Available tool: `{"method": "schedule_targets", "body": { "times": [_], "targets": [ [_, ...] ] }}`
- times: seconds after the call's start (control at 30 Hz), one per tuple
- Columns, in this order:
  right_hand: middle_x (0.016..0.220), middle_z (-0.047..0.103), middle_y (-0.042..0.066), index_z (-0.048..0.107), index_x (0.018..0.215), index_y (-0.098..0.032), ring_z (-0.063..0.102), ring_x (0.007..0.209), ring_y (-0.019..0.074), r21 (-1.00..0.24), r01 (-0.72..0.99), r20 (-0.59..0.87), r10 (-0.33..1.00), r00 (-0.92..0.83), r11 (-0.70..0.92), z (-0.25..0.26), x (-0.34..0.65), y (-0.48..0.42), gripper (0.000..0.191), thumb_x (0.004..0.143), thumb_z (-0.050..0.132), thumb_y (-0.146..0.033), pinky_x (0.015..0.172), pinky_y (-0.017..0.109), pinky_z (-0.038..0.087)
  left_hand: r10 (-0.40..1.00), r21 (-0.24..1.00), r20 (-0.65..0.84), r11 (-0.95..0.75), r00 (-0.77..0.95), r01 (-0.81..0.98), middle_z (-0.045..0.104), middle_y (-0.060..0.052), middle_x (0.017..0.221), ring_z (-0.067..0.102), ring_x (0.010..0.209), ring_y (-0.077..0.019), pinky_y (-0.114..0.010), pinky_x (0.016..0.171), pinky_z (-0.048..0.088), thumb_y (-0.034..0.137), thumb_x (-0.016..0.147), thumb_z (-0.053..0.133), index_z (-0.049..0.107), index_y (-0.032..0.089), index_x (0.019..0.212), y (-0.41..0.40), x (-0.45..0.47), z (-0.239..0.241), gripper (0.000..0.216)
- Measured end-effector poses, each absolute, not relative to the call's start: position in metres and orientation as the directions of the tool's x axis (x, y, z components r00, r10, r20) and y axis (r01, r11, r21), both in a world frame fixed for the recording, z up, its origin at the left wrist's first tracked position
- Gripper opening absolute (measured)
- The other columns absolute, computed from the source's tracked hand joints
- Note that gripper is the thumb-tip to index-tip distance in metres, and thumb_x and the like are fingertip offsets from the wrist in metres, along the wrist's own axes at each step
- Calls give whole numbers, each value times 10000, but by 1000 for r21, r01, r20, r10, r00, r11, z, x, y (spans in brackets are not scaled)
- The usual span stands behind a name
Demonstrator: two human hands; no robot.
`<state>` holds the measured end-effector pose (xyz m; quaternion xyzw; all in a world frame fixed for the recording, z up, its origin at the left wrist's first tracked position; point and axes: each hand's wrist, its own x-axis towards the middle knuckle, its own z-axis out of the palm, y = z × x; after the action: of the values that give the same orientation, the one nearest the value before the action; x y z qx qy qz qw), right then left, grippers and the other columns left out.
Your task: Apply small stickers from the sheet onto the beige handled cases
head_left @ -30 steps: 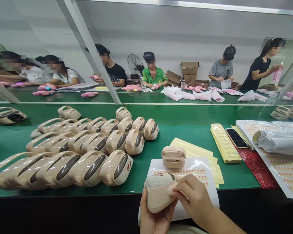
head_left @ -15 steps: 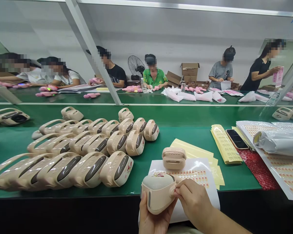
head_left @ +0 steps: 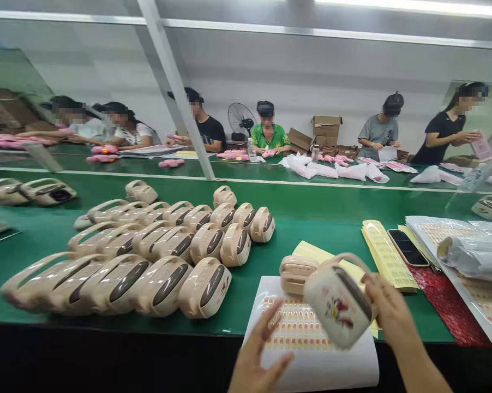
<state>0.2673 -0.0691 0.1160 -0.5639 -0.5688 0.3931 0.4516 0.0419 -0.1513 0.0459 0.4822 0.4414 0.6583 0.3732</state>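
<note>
My right hand (head_left: 387,305) grips a beige portable speaker (head_left: 338,311), which looks like the others on the bench. It is tilted in the air, its handle up and its printed pale face towards me. My left hand (head_left: 262,349) is open, fingers spread and apart from the speaker. Beneath both hands lies a white sheet of small stickers (head_left: 291,333) in rows. Just behind the held speaker, a second beige speaker (head_left: 298,274) rests at the sheet's far edge.
Rows of beige speakers (head_left: 205,286) fill the left of the green bench (head_left: 246,322). On the right lie yellow backing sheets (head_left: 387,256), a phone (head_left: 407,248), red wrap (head_left: 434,300) and more sticker sheets (head_left: 481,300). Several people work across a second bench.
My left hand has let go of the speaker and opened. My right hand has lifted it up and to the right, turning its printed face towards me. The camera view has shifted slightly.
</note>
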Motion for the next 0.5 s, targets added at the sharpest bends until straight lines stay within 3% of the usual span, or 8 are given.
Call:
{"method": "schedule_targets", "body": {
  "times": [0.07,0.13,0.17,0.27,0.37,0.5],
  "targets": [
    [541,478,-32,538,778,-198,455,489,130,-837,529,261,952,161,140,131,279,-35,321,823,416,-492,454,224,332,702,867,488,-320,-518,383,564,-103,1228,467,1187,-311,-488,1021,326,270,645,709,574,237,1101,-140,10,50,476],
    [628,545,5,544,809,-189,513,582,157,-618,777,377,913,155,123,139,281,2,237,839,427,-393,511,237,353,417,832,550,-198,-723,519,474,-148,1294,410,1234,-303,-468,1020,333,363,674,647,444,182,1200,-130,-22,52,593],
    [696,576,29,549,844,-180,533,624,169,-492,866,389,912,129,88,139,279,19,209,845,430,-352,519,240,348,378,842,533,-144,-757,520,435,-173,1320,381,1250,-320,-487,1031,303,391,670,637,409,156,1227,-125,-36,52,645],
    [813,602,85,565,872,-157,557,659,197,-271,962,354,932,75,26,132,272,57,169,843,452,-280,492,249,317,421,891,424,-37,-802,452,526,-195,1231,438,1187,-388,-558,997,306,434,640,638,520,129,1127,-114,-65,54,587],
    [821,599,119,580,861,-135,574,678,233,-240,970,337,939,65,19,125,275,73,163,840,460,-244,491,268,335,506,925,328,-2,-798,379,649,-136,1076,513,1116,-384,-538,987,336,453,637,622,644,164,924,-110,-76,60,408],
    [977,576,192,560,1009,-94,560,897,307,-232,972,382,923,45,48,130,278,56,273,833,500,-293,638,347,428,575,948,258,3,-776,318,698,-31,1017,527,1116,-337,-469,1017,330,432,639,648,694,227,870,-132,-76,76,312]
  ]
}}
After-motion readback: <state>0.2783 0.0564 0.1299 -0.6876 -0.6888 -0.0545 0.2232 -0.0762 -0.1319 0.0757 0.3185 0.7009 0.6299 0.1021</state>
